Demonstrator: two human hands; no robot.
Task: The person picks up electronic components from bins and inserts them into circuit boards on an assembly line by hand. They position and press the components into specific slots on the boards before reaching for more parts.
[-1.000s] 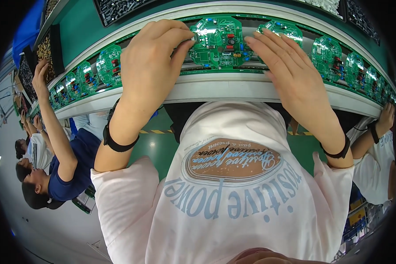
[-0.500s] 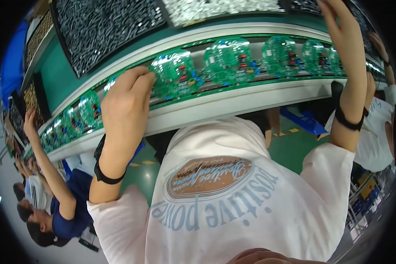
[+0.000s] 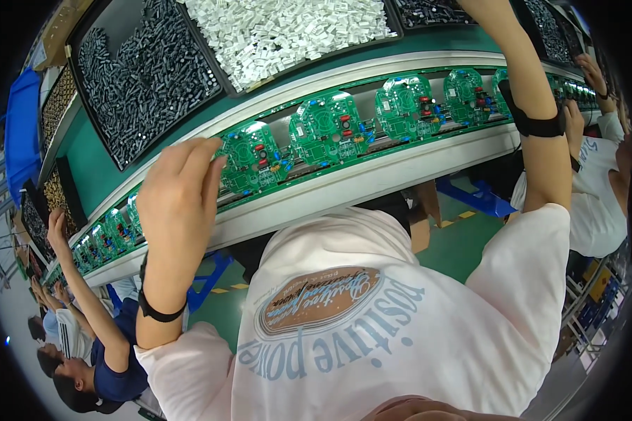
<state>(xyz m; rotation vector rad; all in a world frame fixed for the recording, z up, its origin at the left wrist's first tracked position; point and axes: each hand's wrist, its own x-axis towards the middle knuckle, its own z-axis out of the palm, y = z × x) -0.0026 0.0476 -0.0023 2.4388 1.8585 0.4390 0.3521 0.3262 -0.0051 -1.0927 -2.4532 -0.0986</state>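
Observation:
A row of green circuit boards with red, blue and black parts lies along a white-edged rail. My left hand (image 3: 179,186) is over the rail, its bent fingertips and thumb drawn close at the left edge of one circuit board (image 3: 249,158). Whatever may be between those fingertips is hidden. Farther right along the row is another circuit board (image 3: 328,130). My right hand (image 3: 486,10) reaches past the row toward a bin of dark parts (image 3: 435,12); the upper edge of the picture cuts off its fingers.
Beyond the rail (image 3: 316,184) stand a black tray of dark small parts (image 3: 151,98) and a tray of white pieces (image 3: 288,31). Co-workers sit on both sides, one with a raised hand (image 3: 57,230) at far left. Blue metal legs (image 3: 474,196) show below.
The view has shifted, so the trays appear lower and farther left. My right hand has gone farther out past the upper edge. My left hand's fingers look straighter than before.

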